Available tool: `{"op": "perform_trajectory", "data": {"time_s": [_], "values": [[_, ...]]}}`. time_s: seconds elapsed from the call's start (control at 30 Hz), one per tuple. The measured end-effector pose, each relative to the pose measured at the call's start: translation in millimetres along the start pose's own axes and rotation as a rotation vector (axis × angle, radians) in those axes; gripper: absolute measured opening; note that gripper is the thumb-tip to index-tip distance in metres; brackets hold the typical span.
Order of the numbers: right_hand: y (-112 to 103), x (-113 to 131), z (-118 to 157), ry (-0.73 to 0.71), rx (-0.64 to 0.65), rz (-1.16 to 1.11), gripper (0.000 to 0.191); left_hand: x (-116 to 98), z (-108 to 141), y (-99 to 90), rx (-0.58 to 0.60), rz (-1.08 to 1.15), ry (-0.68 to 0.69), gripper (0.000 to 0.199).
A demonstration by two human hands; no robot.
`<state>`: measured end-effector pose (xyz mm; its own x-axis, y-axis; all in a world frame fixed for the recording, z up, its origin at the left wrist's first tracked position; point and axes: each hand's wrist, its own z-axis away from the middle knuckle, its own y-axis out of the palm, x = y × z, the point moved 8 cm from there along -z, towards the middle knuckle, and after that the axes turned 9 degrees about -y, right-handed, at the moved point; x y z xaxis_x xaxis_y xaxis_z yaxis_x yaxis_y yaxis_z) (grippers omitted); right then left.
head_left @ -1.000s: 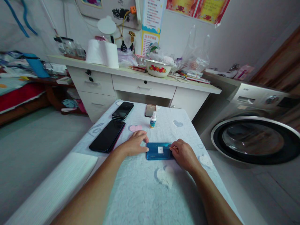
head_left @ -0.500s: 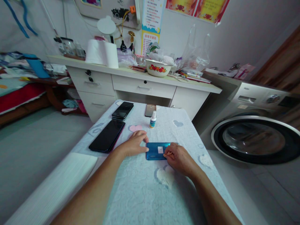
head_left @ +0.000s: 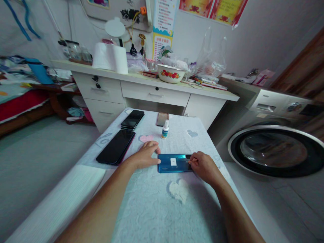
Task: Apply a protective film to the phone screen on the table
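Note:
A blue smartphone (head_left: 180, 165) lies back side up on the cloth, with a small white label on its back. My left hand (head_left: 146, 156) steadies its left end, thumb at the edge and fingers by the upper corner. At the right end, my right hand (head_left: 202, 165) presses down with its fingertips pinched together; whatever is between them is hidden. Behind the phone stands a small white spray bottle (head_left: 165, 129) with a blue and yellow label. To the left lie a large black-screened phone (head_left: 116, 146) and stacked dark phones (head_left: 132, 118).
Another phone (head_left: 162, 119) lies at the table's far end. The narrow table wears a pale patterned cloth (head_left: 149, 209). Beyond it, a white desk (head_left: 101, 82) carries a paper roll (head_left: 110, 57) and a floral bowl (head_left: 171, 73). A washing machine (head_left: 268, 101) has its door open on the right.
My right hand has slid rightward along the phone's back, from beside the white label to the right end. My left hand and the phone have stayed in place.

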<state>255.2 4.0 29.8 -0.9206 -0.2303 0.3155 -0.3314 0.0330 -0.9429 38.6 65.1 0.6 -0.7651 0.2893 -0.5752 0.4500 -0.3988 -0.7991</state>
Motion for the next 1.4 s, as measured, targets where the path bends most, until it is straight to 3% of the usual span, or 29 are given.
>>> {"op": "perform_trajectory", "data": {"time_s": [0.83,1.1,1.4], "values": [[35,67,-6,-0.278,0.024,-0.143,0.008,1,-1,-0.7,-0.013,-0.004,0.006,0.027],[22,59,-2,-0.255,0.102,-0.143,0.006,1,-1,-0.2,-0.004,-0.001,0.013,0.026],[4,31,5,-0.166,0.192,-0.179,0.007,1,-1,-0.5,0.002,-0.002,0.001,0.025]]}}
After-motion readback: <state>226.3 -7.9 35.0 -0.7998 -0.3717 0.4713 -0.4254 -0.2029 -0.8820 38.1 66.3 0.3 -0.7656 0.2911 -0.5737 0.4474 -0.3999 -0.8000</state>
